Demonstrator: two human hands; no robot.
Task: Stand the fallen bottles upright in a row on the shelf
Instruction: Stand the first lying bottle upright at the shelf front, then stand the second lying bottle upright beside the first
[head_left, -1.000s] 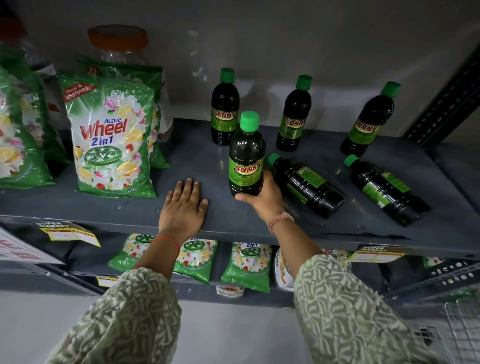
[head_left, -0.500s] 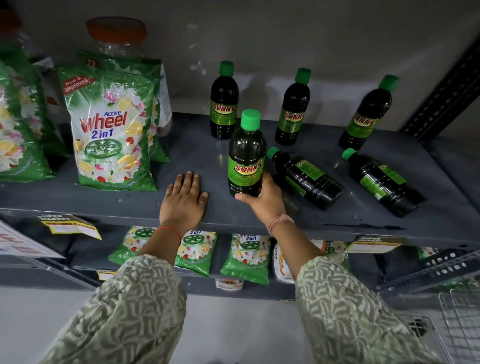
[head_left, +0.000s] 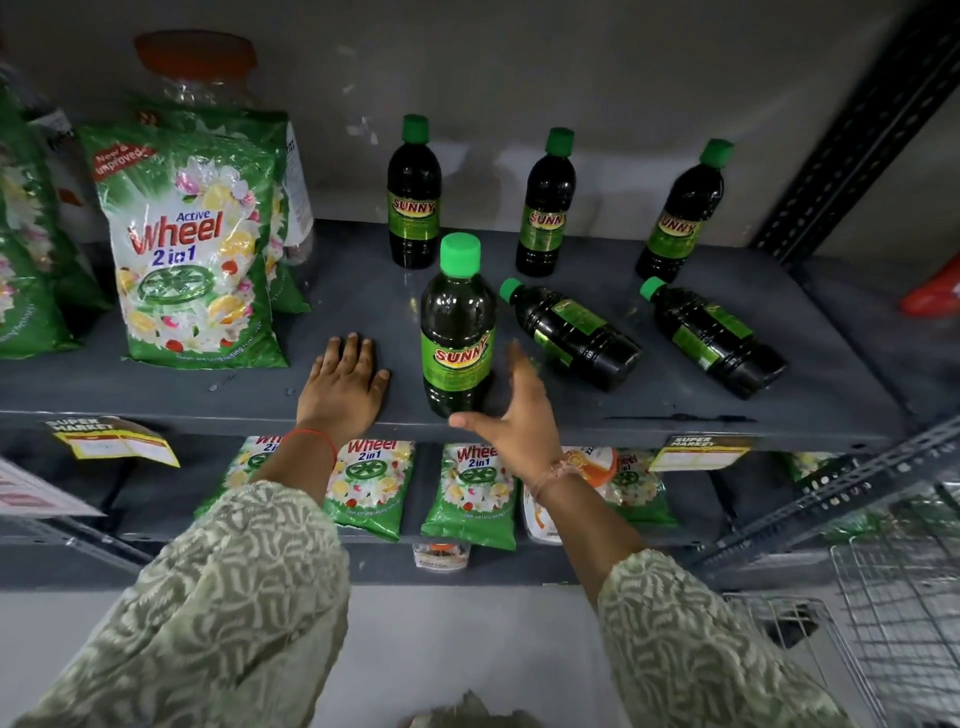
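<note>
The right hand has an open, empty grip just beside the upright near bottle. The left hand lies flat, fingers spread, on the shelf. Two fallen bottles lie to the right.

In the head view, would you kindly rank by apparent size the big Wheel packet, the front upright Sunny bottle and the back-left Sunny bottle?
1. Big Wheel packet
2. Front upright Sunny bottle
3. Back-left Sunny bottle
The two bottles look like the same product; the front one probably looks larger only because it is nearer.

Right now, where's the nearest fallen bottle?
In the head view it lies on the shelf right of centre: fallen bottle, just right of the front upright bottle, beyond the open right hand.
</note>
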